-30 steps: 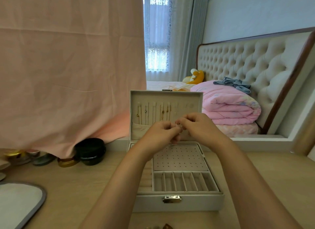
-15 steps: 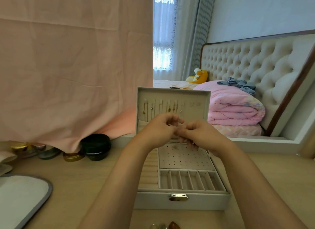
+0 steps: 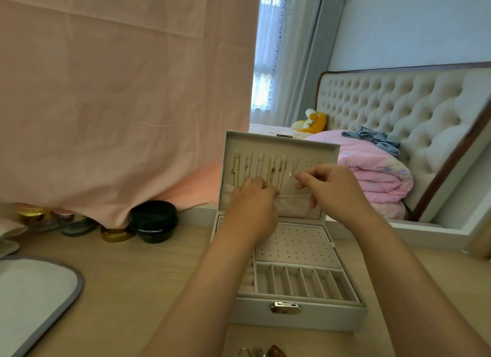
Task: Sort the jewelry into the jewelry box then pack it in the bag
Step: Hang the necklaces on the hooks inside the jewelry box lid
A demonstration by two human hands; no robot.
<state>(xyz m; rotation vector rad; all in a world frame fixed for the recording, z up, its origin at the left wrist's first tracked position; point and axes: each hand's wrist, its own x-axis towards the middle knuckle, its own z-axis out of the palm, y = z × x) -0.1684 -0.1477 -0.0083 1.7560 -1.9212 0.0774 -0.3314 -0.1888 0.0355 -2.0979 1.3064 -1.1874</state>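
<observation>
Grey leatherette jewelry box open, 12 o'clock; gold necklaces hung in lid. Right hand pinches thin silver necklace there; left hand grip unclear. Rings, 6 o'clock, unsorted; bagging pending.

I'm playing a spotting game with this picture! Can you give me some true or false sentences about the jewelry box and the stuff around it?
The white jewelry box is open. True.
Gold necklaces hang inside its upright lid. True.
The narrow front slots are full of rings. False: they look empty.
The round black jar sits right of the box. False: it sits left.
The left hand and right hand are both up at the lid. True.
</observation>
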